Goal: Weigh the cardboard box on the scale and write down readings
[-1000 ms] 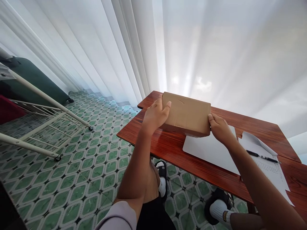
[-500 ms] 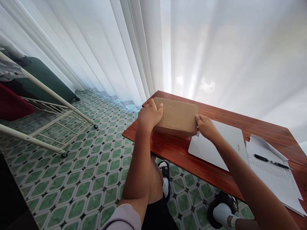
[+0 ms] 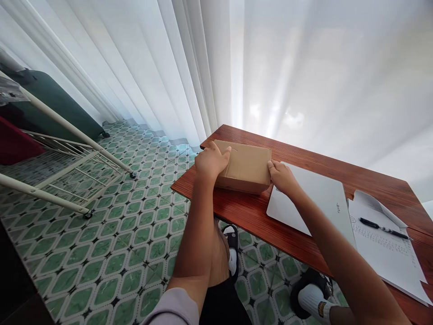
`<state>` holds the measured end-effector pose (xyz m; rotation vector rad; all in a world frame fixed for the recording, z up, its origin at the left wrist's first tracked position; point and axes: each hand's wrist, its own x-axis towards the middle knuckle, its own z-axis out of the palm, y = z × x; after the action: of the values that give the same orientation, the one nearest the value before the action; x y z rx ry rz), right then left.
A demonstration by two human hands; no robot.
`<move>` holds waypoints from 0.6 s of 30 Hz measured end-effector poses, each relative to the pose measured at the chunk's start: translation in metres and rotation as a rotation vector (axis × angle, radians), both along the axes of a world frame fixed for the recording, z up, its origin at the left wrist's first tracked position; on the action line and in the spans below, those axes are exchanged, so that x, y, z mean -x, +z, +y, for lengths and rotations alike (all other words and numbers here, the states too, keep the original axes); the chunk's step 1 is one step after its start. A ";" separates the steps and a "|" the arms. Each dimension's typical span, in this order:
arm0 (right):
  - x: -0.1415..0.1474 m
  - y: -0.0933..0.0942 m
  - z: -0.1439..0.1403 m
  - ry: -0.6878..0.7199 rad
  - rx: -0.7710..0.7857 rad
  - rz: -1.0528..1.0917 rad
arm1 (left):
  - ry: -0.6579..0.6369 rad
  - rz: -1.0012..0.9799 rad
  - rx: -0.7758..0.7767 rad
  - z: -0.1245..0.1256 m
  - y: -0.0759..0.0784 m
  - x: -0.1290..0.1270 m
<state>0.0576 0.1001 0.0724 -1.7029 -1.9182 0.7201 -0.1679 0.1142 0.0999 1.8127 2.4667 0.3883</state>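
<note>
A brown cardboard box (image 3: 248,164) sits at the left end of the reddish wooden table (image 3: 237,212). My left hand (image 3: 212,161) grips its left end, thumb on the top face and the other fingers over the far left edge. At the opposite end, my right hand (image 3: 282,176) holds the right side with the thumb near the top corner; the lower fingers are hidden. Just right of the box lies a closed silver laptop (image 3: 318,198), partly covered by my right forearm.
Paper sheets (image 3: 382,253) with a black pen (image 3: 385,228) on them lie right of the laptop. White curtains (image 3: 304,81) hang behind the table. A white wheeled rack (image 3: 77,169) and a dark green suitcase (image 3: 57,104) stand on the tiled floor at left.
The box has shifted slightly left and down onto the table, both hands still on it. My right hand has moved left with it, showing more of the laptop.
</note>
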 end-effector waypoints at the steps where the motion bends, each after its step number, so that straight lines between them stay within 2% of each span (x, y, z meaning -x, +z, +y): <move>1: 0.000 0.000 0.000 0.002 -0.002 -0.002 | 0.000 0.000 0.005 0.001 -0.001 0.000; 18: 0.003 -0.008 0.001 -0.032 -0.042 -0.077 | -0.005 0.013 0.042 0.010 -0.009 -0.002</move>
<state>0.0548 0.1015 0.0644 -1.7547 -1.9396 0.6059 -0.1657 0.1238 0.0913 1.8109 2.4586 0.3232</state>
